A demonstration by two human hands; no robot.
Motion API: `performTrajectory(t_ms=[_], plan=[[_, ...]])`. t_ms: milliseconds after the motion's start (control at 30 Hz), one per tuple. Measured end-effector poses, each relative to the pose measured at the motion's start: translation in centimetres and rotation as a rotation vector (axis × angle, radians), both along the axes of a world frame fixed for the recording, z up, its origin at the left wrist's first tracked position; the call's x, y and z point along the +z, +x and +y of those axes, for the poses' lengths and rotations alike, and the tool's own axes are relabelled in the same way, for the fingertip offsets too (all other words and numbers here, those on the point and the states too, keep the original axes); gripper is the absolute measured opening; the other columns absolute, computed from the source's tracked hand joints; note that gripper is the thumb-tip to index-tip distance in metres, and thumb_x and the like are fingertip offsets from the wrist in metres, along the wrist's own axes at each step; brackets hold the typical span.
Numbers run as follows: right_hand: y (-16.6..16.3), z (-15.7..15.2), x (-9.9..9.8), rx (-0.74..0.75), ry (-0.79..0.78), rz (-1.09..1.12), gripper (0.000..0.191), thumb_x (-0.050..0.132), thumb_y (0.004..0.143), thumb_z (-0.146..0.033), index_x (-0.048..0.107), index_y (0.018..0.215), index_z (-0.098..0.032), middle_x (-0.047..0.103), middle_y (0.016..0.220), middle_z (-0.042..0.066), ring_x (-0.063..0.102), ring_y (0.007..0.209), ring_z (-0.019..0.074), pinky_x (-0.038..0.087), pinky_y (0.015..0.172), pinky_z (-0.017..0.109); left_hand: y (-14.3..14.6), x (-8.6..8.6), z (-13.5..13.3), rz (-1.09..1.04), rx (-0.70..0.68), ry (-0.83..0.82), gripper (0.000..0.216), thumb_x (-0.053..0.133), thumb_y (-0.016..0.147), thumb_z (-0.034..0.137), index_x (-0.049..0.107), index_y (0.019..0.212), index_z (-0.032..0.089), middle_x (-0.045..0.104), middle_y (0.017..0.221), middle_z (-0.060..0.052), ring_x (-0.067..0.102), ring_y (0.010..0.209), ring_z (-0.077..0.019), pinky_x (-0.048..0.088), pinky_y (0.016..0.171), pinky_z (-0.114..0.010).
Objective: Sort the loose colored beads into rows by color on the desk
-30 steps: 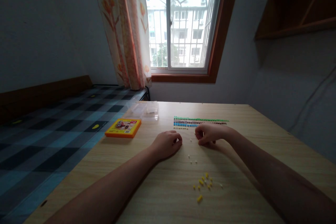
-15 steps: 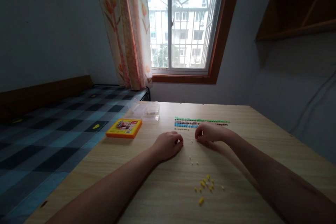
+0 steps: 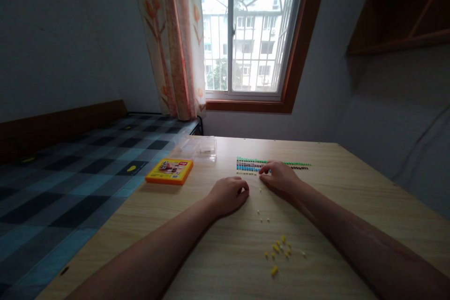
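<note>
My right hand (image 3: 279, 176) is at the right end of a short row of cream building bricks (image 3: 246, 173), its thumb and index finger drawn together. Anything between those fingertips is too small to make out. Behind the hand run rows of tiny blue bricks (image 3: 248, 168), dark brown bricks (image 3: 300, 168) and green bricks (image 3: 297, 163), partly covered by it. My left hand (image 3: 229, 193) rests on the table with its fingers curled in; whatever they may hold is hidden. A single pale brick (image 3: 260, 190) lies between the hands.
Several yellow bricks (image 3: 276, 247) lie scattered nearer me, with a few pale bricks (image 3: 261, 220) beyond them. On the left are a yellow-and-orange box (image 3: 169, 172) and a clear plastic case (image 3: 207, 148). A bed with a checked cover (image 3: 87, 173) adjoins the wooden table (image 3: 197, 253).
My right hand has moved forward from beside the loose pale brick to the end of the cream row. My left hand stays put. The view has shifted slightly.
</note>
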State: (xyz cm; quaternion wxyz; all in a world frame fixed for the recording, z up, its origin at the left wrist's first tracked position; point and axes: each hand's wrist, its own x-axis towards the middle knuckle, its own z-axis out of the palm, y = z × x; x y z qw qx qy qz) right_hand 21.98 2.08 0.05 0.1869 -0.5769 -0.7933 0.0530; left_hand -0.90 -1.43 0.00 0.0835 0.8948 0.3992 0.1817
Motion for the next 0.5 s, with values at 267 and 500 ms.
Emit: performTrajectory(t_ms=[267,500], plan=[[0.4,-0.6,-0.6,0.130,0.206,0.051,0.025,0.055,0.076,-0.012,0.077,0.081,-0.023,0.066,0.091,0.006,0.057,0.087,0.0188,0.043,0.081,0.028,0.0,-0.3,0.1,-0.005,0.002,0.013,0.018,0.054,0.084,0.028,0.071,0.087,0.023,0.068,0.084,-0.001,0.060,0.072,-0.0142,0.042,0.066,-0.025],[0.1,-0.4,-1.3,0.126,0.233,0.025,0.025,0.056,0.078,-0.013,0.078,0.082,-0.023,0.065,0.091,0.006,0.054,0.090,0.0201,0.042,0.084,0.031,0.0,-0.4,0.1,-0.012,-0.004,0.025,0.017,0.054,0.084,0.028,0.070,0.086,0.023,0.067,0.083,-0.001,0.059,0.070,-0.0137,0.040,0.064,-0.024]])
